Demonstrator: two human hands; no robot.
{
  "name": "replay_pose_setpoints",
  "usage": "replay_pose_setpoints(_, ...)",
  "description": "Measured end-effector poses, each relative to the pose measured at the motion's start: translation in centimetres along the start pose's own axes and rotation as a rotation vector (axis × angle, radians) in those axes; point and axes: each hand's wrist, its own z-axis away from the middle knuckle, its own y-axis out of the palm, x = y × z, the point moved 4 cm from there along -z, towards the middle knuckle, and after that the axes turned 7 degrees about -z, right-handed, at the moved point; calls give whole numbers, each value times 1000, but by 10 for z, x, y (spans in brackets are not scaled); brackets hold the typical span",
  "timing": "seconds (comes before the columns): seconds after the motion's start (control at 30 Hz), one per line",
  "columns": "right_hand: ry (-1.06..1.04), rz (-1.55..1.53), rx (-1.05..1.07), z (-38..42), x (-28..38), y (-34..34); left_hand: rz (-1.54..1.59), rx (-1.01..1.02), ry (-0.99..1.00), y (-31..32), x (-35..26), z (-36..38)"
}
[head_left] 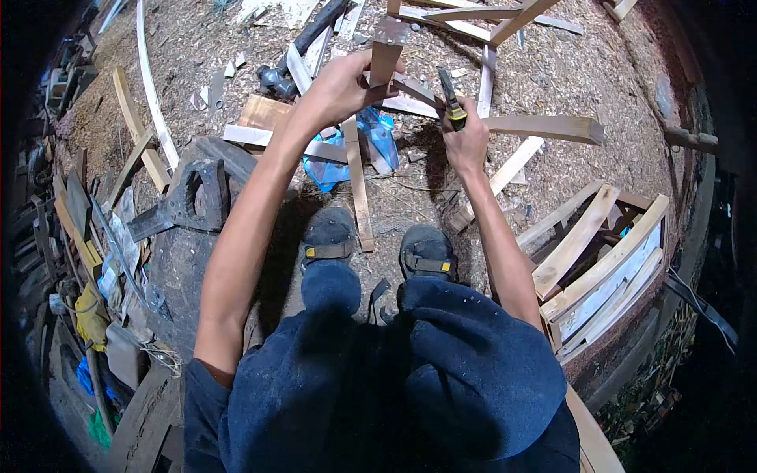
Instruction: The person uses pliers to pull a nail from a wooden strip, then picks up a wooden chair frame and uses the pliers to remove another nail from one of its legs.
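My left hand (pixel 344 85) is wrapped round an upright wooden post (pixel 385 59) of a slatted wooden frame, just below its top end. In my right hand (pixel 467 142) is a black-and-yellow hand tool (pixel 453 102), its narrow dark end pointing up and away from me; its exact kind does not show clearly. Between the hands runs a wooden rail (pixel 418 89) of the frame, meeting the right hand's fingers. A thicker wooden bar (pixel 544 128) extends right from beside that hand.
A handsaw (pixel 193 201) lies on a stump (pixel 185 264) at left. Blue plastic (pixel 378 142) and loose wooden strips (pixel 356 181) lie before my feet. At right stands a slatted wooden piece (pixel 607 256). Wood shavings cover the ground. Scrap (pixel 91 315) is heaped at far left.
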Motion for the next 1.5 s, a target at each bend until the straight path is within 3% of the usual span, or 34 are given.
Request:
replay_pose_setpoints(0.77,-42,-58,15,-1,6,-6,89,73,-42,2,4,-3)
replay_pose_setpoints(1.0,0,-50,2,3,14,-6,-23,59,-108,5,11,-4)
replay_pose_setpoints(1.03,-146,-39,-70,5,23,-10,-8,43,-94,5,9,-3)
replay_pose_setpoints(1.07,-148,-43,-73,8,27,-9,6,26,-81,4,8,-2)
replay_pose_setpoints(1.13,-43,-59,-145,14,47,-14,23,34,-84,7,15,-3)
replay_pose_setpoints(1.2,363,-266,136,21,79,-21,54,-29,19,7,16,-4)
replay_pose_setpoints(1.37,100,-269,176,42,103,-15,104,24,-63,6,14,-2)
replay_pose_setpoints(1.43,-48,-179,124,48,103,-13,124,-43,48,7,14,-2)
replay_pose_setpoints(1.47,-49,-179,126,48,101,-11,124,-45,47,7,17,-2)
replay_pose_setpoints(1.5,97,-407,128,48,95,-8,129,-38,46,7,16,-2)
